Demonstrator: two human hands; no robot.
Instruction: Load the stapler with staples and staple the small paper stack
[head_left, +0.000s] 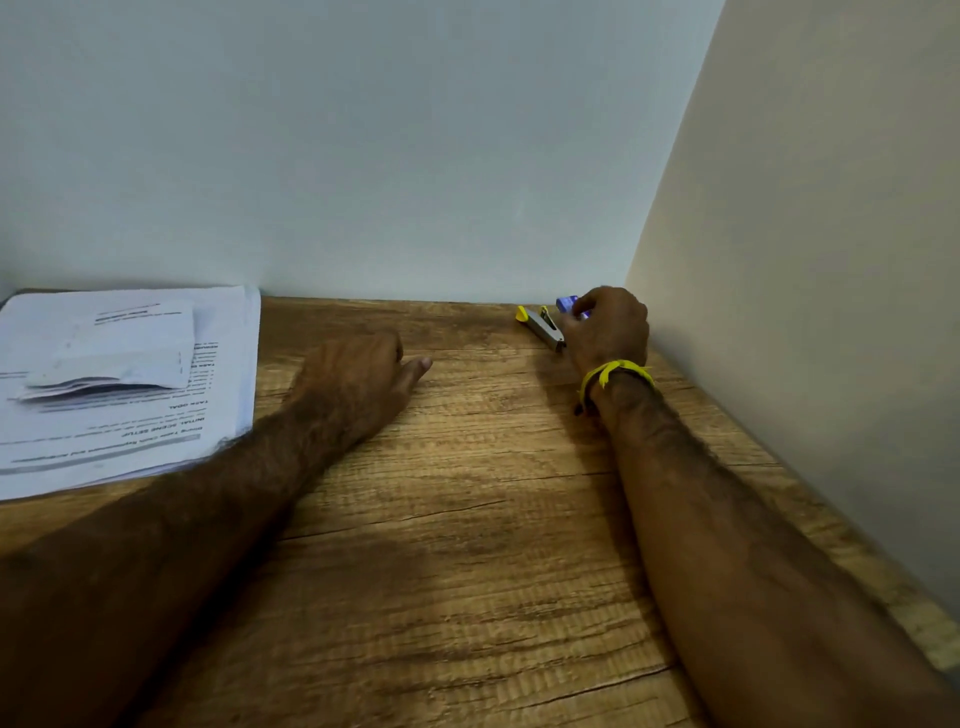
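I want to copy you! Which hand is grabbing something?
The right hand, the one with the yellow wristband. It closes on a small blue box beside the stapler. The left hand just rests on the table.

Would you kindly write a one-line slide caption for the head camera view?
Right hand reaches a purple box beside the stapler; left hand rests on the wooden desk, papers far left.

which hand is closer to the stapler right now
Right. The right hand is beside the stapler at the far corner, its fingers on a small purple box; the left hand rests apart, mid-desk.
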